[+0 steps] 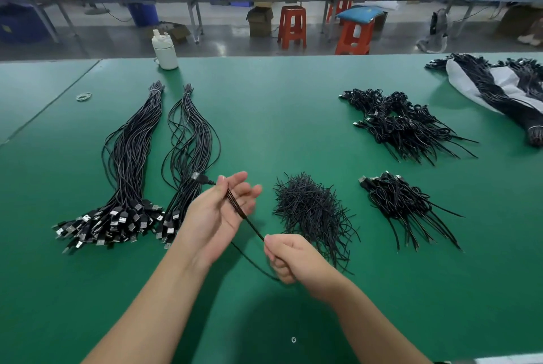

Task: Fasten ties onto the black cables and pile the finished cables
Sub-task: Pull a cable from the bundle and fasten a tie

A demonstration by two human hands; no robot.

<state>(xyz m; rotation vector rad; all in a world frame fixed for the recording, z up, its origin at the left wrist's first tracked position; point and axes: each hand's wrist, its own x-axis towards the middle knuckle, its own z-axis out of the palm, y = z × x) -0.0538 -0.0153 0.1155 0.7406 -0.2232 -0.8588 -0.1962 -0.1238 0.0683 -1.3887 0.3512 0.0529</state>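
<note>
Lying at the far left of the green matted desk (pixel 264 116) are two long bundles of loose black USB cables (pixel 129 163), banded at their far ends, plugs fanned toward the person. Just right of them the left hand (pixel 217 211) is held palm-up with fingers nearly straight, the folded black cable (pixel 235 205) lying across them, its silver plug poking out past the thumb. The right hand (pixel 289 258), fingers curled, pinches the cable's other end, and a slack loop droops below it. Beyond sits a heap of thin black wire ties (pixel 311 211), then two piles of finished coiled cables (pixel 402 202) further right. My worry: the left hand's loose hold could let the folds spring apart before a tie goes on, and the right hand, reaching for a tie, may drag several tangled ones out.
</note>
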